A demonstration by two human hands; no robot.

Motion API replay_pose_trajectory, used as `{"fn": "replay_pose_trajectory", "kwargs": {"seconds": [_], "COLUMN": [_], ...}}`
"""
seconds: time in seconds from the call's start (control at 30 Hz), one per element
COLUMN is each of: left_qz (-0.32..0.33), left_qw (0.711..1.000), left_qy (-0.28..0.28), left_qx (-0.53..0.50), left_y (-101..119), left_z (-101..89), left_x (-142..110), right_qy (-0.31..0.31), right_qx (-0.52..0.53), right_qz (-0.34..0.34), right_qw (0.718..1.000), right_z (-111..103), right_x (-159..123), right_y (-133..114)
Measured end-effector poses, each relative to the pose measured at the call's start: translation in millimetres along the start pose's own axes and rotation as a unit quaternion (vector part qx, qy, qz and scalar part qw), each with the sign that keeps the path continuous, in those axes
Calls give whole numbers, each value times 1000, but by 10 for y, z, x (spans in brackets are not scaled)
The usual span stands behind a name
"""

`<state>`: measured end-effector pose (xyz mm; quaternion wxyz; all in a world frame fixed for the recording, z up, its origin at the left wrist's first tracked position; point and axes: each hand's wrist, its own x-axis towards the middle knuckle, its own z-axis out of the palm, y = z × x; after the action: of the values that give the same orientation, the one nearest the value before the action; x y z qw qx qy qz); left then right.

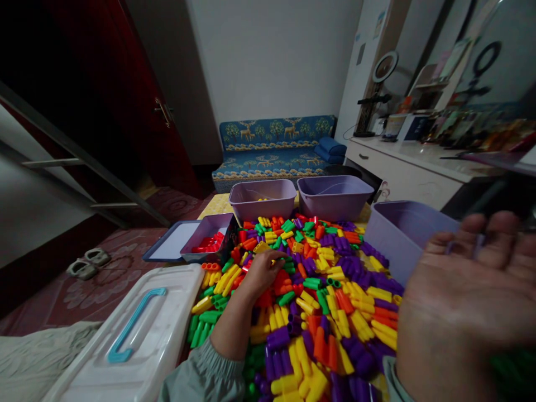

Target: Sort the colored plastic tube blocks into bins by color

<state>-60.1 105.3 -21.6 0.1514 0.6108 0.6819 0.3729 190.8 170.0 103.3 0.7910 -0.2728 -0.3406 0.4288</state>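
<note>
A large heap of plastic building pieces [310, 301], shaped like joined tubes in yellow, purple, green, orange and red, covers the table. My left hand [263, 272] reaches into the heap's left middle, its fingers curled down among the pieces. What those fingers hold, if anything, is hidden behind the hand; green and red pieces lie right beside it. Close to the camera at the right, my right hand [464, 285] is raised palm up. Its fingers are spread and nothing lies in it. The nearest thing to it is a purple bin [387, 245].
Two more purple bins, one left [263, 204] and one right [335, 201], stand at the back. A small box [203, 258] holding red pieces stands at the left. A white lid [154, 312] with a blue handle lies nearer. Beyond are a blue sofa [272, 159] and a dresser [406, 162].
</note>
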Motion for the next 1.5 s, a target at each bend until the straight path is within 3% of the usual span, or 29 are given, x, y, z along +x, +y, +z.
{"fn": "replay_pose_trajectory", "kwargs": {"seconds": [0.1,0.17,0.2,0.23,0.3,0.4,0.47,0.57,0.63,0.83,1.03,1.2,1.33,1.5], "left_qz": [-5,-4,-5,-6,-10,-12,-17,-33,-36,-21,-24,-32,-32,-71], "left_qw": [1000,1000,1000,999,999,999,1000,999,999,1000,995,986,979,957], "left_qy": [-8,-16,-22,-28,-36,-31,-21,-8,0,5,8,51,72,58], "left_qx": [-1,-11,-16,-18,-15,-4,3,15,16,-1,-96,-158,-190,-277], "left_y": [21,30,32,31,22,-2,-20,-40,-43,10,83,92,103,129], "left_z": [-8,-12,-13,-13,-11,-9,-7,-4,-3,-21,-16,-28,-41,-32], "left_x": [-6,-10,-11,-12,-9,3,12,20,16,-13,-15,-1,16,26], "right_qy": [-13,-108,-186,-274,-416,-484,-498,-523,-532,-546,-568,-541,-526,-531], "right_qx": [37,-73,-146,-228,-402,-586,-640,-660,-650,-591,-467,-425,-406,-364], "right_qz": [5,13,27,42,29,-16,-22,-5,4,12,44,77,89,134], "right_qw": [999,991,971,933,815,650,584,540,542,594,676,722,742,753], "right_z": [194,273,284,275,217,110,75,84,105,123,160,172,168,199], "right_x": [-73,-134,-168,-205,-281,-382,-423,-449,-460,-491,-547,-576,-580,-587], "right_y": [235,497,644,790,1045,1253,1284,1270,1272,1352,1350,1380,1417,1386]}}
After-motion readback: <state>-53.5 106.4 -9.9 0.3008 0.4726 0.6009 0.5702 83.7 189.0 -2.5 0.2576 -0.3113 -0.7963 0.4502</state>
